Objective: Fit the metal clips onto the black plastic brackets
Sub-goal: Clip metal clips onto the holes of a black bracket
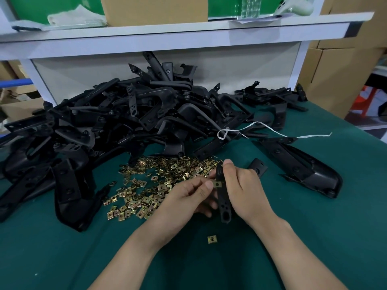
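My right hand (243, 189) grips a black plastic bracket (223, 203) held upright over the green table. A brass-coloured metal clip (217, 184) is pinched in my left hand (188, 197) and pressed against the bracket's left edge, about halfway up. Just behind my hands a scatter of loose metal clips (155, 183) covers the cloth, and one single clip (212, 239) lies in front of my wrists. A big heap of black brackets (125, 114) fills the back and left of the table.
A long black bracket (303, 164) lies to the right of my hands, and a small one (258, 166) sits just behind my right hand. A white string (272, 130) trails over the heap. A white shelf (167, 30) with a cardboard box overhangs the back. Cartons stand at the right.
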Available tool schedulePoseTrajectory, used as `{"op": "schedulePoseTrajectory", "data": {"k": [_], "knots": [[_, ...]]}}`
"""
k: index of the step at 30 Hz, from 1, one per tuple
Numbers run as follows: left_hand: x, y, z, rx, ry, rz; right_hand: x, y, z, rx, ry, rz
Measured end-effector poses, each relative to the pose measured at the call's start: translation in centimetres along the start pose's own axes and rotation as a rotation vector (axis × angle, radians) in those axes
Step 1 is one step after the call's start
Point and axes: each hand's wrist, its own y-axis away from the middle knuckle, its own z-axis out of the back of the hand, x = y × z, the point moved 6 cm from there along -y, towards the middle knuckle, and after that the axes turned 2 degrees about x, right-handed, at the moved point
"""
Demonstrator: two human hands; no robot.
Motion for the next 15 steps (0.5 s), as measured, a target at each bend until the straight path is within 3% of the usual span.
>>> {"op": "schedulePoseTrajectory", "data": {"k": [15], "knots": [[-0.11, 0.11, -0.14, 0.057, 0.001, 0.002, 0.03, 0.25, 0.28, -0.073, 0.041, 0.058]]}}
